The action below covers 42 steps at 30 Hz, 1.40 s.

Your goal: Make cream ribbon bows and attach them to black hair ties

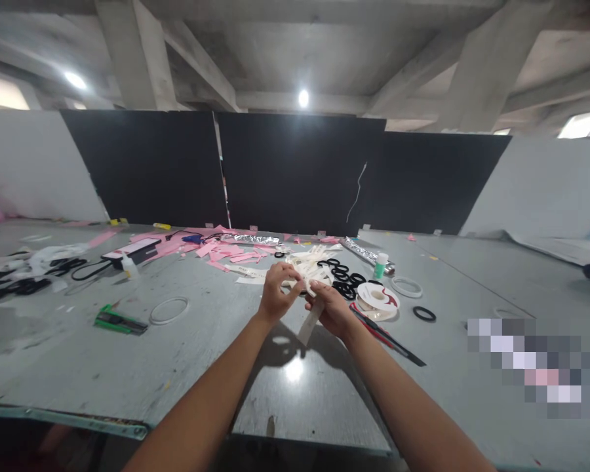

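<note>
Above the middle of the table, my left hand and my right hand meet with fingers pinched together. Between them is a cream ribbon; its loose end hangs down below my right thumb. The part at the fingertips curls round and is partly hidden by the fingers. Just behind my hands lies a pile of cream ribbon strips. Several black rings are heaped beside the pile. A ribbon spool and a red and black utility knife lie right of my right hand.
A green cutter and a clear ring lie to the left. Farther back are pink scraps, foil packets and a glue stick. A single black ring lies right. A dark partition stands behind the table.
</note>
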Each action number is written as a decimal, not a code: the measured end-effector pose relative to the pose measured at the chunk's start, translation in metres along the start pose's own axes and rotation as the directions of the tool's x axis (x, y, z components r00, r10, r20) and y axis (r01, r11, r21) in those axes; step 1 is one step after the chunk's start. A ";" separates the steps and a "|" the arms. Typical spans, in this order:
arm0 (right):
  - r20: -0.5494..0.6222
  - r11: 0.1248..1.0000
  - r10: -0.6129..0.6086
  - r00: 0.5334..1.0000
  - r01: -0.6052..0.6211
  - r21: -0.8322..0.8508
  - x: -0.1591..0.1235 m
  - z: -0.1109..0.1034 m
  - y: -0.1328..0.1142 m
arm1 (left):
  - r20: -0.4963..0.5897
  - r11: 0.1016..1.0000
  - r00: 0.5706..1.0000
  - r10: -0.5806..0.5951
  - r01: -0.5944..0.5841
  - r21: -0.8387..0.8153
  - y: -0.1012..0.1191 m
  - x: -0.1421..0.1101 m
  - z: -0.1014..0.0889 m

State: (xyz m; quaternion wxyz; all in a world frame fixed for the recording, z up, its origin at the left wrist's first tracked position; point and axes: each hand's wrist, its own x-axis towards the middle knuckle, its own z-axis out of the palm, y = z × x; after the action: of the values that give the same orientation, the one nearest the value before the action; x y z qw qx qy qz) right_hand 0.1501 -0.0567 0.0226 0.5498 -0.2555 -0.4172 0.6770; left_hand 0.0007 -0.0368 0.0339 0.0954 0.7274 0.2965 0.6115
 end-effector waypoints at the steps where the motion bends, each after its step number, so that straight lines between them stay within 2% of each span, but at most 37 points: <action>1: -0.012 1.000 0.000 1.000 0.000 0.000 0.000 0.000 0.000 | 0.010 1.000 1.000 0.013 -0.013 0.022 0.000 0.000 0.001; 12: -0.014 1.000 -0.009 1.000 0.008 -0.009 -0.002 0.001 -0.005 | 0.013 0.999 1.000 -0.020 0.020 0.030 -0.004 -0.001 0.005; 18: 0.008 0.993 -0.080 0.997 0.081 -0.088 0.002 0.000 -0.002 | 0.006 0.997 0.997 -0.074 0.074 0.003 -0.014 -0.002 0.008; 24: -0.010 0.988 -0.098 0.995 0.096 -0.117 0.006 -0.002 0.003 | 0.053 0.989 0.998 -0.022 0.015 0.145 -0.017 -0.005 0.011; 29: -0.032 0.993 -0.083 0.996 0.080 -0.082 0.006 -0.004 0.004 | 0.069 0.975 0.997 -0.044 0.027 0.221 -0.014 -0.006 0.011; 33: -0.036 1.000 -0.006 0.999 0.005 -0.009 0.004 -0.005 0.002 | 0.094 0.991 0.992 -0.085 0.074 0.115 -0.014 -0.005 0.010; 35: -0.019 0.998 0.041 0.999 -0.040 0.047 0.001 -0.006 0.000 | 0.150 0.991 0.979 -0.135 0.134 0.012 -0.013 -0.004 0.011; 39: 0.045 0.979 0.118 0.992 -0.124 0.160 -0.001 -0.006 -0.001 | 0.289 0.933 0.915 -0.281 0.331 -0.139 -0.013 -0.006 0.015; 42: 0.047 0.971 0.133 0.990 -0.140 0.195 0.000 -0.007 0.000 | 0.302 0.888 0.892 -0.337 0.407 -0.212 -0.013 -0.007 0.018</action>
State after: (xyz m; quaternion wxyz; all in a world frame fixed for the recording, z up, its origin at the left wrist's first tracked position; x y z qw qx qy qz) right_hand 0.1556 -0.0545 0.0191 0.5175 -0.2164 -0.3383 0.7556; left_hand 0.0129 -0.0264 0.0177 0.3474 0.7094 0.3303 0.5166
